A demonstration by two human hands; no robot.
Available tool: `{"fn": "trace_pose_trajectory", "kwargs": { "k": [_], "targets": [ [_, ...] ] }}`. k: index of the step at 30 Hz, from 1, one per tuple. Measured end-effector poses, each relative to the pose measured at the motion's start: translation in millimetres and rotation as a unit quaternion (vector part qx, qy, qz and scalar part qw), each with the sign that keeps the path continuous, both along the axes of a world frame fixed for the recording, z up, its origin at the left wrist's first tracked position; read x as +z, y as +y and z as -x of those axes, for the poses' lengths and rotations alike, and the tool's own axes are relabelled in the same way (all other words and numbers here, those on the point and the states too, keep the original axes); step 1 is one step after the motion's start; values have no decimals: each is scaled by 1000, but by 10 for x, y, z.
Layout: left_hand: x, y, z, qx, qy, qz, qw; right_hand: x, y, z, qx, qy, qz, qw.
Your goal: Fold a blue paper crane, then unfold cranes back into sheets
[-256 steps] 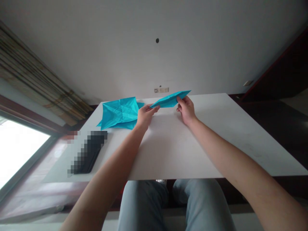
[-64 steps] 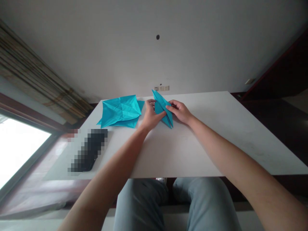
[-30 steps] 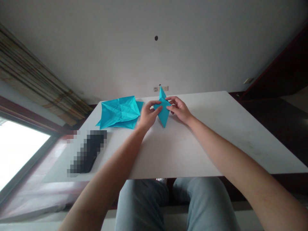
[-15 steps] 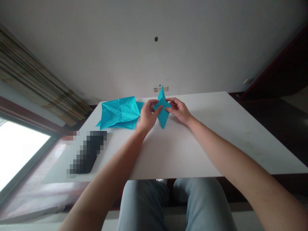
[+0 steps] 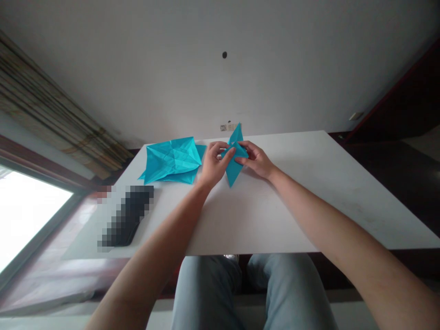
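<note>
A folded blue paper piece [image 5: 233, 167], narrow and pointed at both ends, stands nearly upright over the far middle of the white table [image 5: 309, 192]. My left hand [image 5: 213, 164] pinches its left side with thumb and fingers. My right hand [image 5: 256, 158] pinches its right side, fingers curled over the middle fold. The lower tip of the piece points toward me and sits close to the tabletop.
A larger creased blue paper sheet [image 5: 172, 160] lies flat on the table to the left of my hands. A dark, blurred-out object [image 5: 125, 215] rests near the table's left edge. A window is at the left, a wall socket [image 5: 227, 127] behind the table.
The paper piece was held long and level in the air, then turned upright between my hands. Over the last second its top tip has tilted slightly right and my fingers have closed in on its middle.
</note>
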State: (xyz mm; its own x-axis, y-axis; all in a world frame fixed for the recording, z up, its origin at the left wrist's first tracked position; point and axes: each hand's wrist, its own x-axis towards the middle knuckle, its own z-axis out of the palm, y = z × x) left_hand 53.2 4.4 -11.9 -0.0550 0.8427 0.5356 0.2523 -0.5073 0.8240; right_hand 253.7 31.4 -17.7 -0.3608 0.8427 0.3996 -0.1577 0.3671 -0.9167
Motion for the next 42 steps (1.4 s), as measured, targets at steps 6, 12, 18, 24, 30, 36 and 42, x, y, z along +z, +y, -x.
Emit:
{"fn": "trace_pose_trajectory", "kwargs": {
  "k": [6,12,18,24,30,36,42],
  "targets": [
    [15,5,-2,-2,8,4,1000,46,-57,-17,44,-66,-17,997],
    [47,15,18,-3,-8,-35,999,44,-92,0,44,-81,-4,996],
    [-6,105,11,-32,-81,-58,995,-7,-30,-3,-38,-135,-16,990],
    [-112,168,13,-71,-132,-3,989,25,-4,2,-60,-86,-26,994],
    [-121,196,31,-35,-140,17,989,72,-27,-20,-43,-81,-14,996],
    [-121,172,41,-27,-144,56,988,85,-21,-20,-41,-68,-6,997],
    [-170,83,-37,-93,-136,64,984,1,55,-20,-99,-6,47,994]
  ]
}}
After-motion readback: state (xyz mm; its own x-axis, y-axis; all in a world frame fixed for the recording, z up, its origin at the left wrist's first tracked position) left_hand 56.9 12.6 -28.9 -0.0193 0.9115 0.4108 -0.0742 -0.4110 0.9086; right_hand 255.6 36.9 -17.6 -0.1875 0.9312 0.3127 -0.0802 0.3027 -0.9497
